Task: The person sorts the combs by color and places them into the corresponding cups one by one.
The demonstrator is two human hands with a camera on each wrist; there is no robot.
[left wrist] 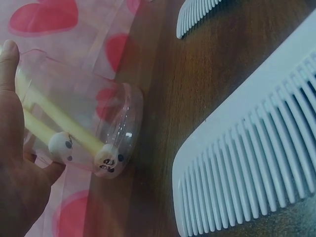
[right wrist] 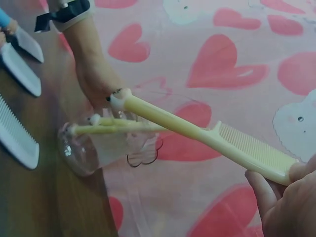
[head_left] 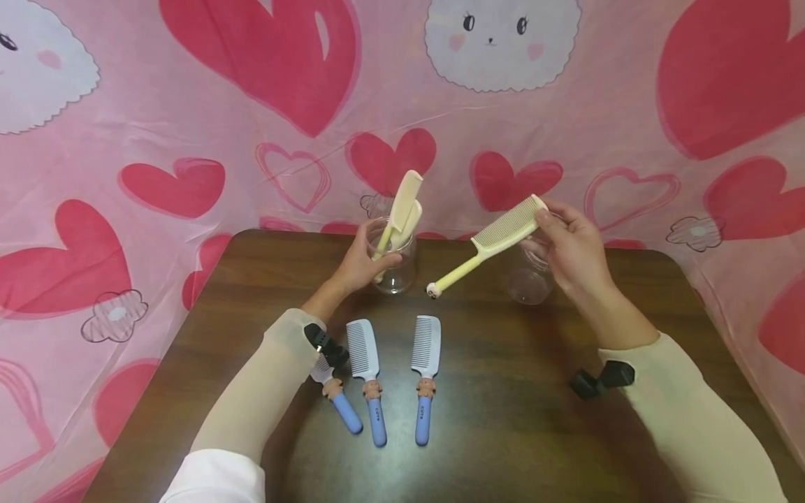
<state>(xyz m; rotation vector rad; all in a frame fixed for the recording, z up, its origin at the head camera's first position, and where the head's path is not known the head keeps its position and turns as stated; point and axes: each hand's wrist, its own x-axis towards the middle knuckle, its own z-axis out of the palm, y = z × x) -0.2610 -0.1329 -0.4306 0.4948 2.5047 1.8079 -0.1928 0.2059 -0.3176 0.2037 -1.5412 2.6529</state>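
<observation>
My left hand (head_left: 361,262) grips a clear jar (head_left: 397,276) near its rim, thumb at the front. Two pale yellow combs (head_left: 405,199) stand tilted in it, teeth ends up; through the wall their animal-head handle tips (left wrist: 108,160) show near the bottom. With thumb and fingers, my right hand (head_left: 575,248) pinches a third yellow comb (head_left: 503,234) by its toothed end. Its handle slants down toward the jar, and the handle tip (right wrist: 120,98) is in the air, apart from the jar in the head view.
A second clear jar (head_left: 528,283) stands behind the right hand, partly hidden. Three blue combs lie on the dark wooden table (head_left: 503,419): one right (head_left: 426,377), one middle (head_left: 365,353), one left (head_left: 346,411) partly under the left wrist. A pink heart-patterned cloth (head_left: 302,84) hangs behind.
</observation>
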